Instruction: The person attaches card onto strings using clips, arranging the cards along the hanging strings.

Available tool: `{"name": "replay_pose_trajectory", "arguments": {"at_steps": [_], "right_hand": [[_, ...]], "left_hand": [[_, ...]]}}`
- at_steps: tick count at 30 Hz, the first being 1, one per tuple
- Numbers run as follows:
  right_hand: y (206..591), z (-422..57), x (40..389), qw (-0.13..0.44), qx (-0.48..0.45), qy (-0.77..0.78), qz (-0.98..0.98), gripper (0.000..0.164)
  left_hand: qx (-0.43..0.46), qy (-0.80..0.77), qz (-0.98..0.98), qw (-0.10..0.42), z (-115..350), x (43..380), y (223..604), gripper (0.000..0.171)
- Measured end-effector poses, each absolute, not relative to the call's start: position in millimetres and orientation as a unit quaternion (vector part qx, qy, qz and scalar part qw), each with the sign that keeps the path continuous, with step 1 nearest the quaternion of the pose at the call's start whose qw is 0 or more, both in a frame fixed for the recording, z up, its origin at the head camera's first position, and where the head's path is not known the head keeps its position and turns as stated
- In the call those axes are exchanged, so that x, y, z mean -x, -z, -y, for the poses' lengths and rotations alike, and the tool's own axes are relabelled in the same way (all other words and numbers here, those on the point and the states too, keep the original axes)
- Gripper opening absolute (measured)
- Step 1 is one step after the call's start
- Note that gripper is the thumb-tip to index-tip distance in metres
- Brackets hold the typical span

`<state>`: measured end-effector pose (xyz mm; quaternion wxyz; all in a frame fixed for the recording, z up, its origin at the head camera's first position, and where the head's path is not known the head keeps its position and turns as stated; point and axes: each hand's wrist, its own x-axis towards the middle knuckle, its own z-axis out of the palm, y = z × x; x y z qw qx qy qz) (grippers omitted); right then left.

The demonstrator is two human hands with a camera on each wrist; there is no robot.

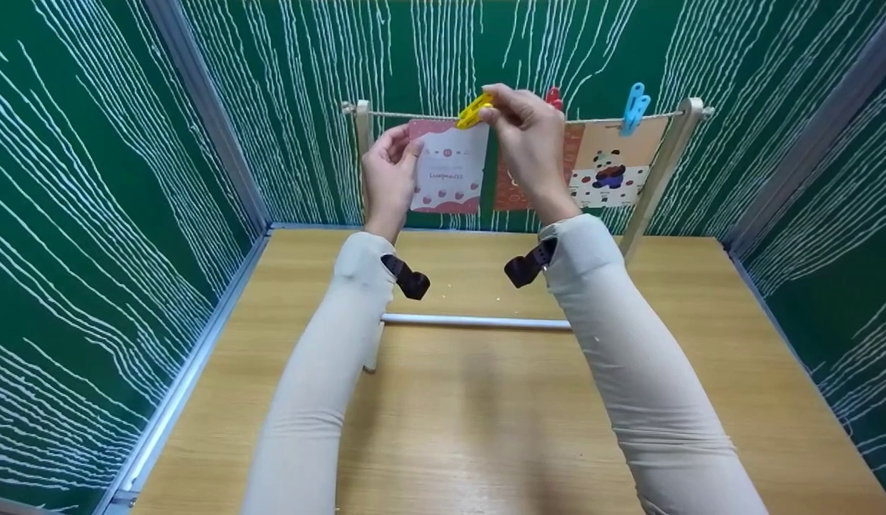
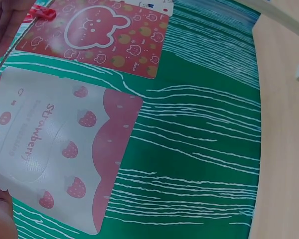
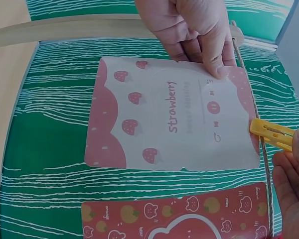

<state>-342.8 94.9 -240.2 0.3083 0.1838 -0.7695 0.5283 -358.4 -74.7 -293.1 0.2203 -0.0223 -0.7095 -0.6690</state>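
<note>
A pink and white strawberry card (image 1: 450,172) hangs against a rope (image 3: 241,62) strung between two wooden posts. My left hand (image 1: 391,168) pinches the card by its left edge, thumb in front and fingers behind. With thumb and fingertips my right hand (image 1: 525,136) grips a yellow clothespin (image 1: 474,112), whose jaws sit over the rope and the card's top edge. Next to this card, partly behind my right hand, hangs a red bear-patterned card (image 2: 97,37) with a red clothespin (image 1: 554,98) at its top.
A panda card (image 1: 611,161) hangs farther right below a blue clothespin (image 1: 635,111). The right wooden post (image 1: 661,179) stands beside it. A pale crossbar (image 1: 478,321) runs low over the wooden table (image 1: 443,400). Green walls (image 1: 92,179) with white lines enclose the sides and back.
</note>
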Motion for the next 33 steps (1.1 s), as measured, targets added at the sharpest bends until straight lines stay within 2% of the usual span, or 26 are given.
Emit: {"name": "replay_pose_trajectory", "arguments": {"at_steps": [5, 33], "right_hand": [[238, -93, 344, 0.291, -0.175, -0.527, 0.779, 0.027], [237, -72, 347, 0.282, -0.218, -0.402, 0.843, 0.032]], "left_hand": [[0.027, 0.670, 0.709, 0.218, 73, 359, 293, 0.030], [0.040, 0.680, 0.701, 0.209, 75, 356, 300, 0.033]]}}
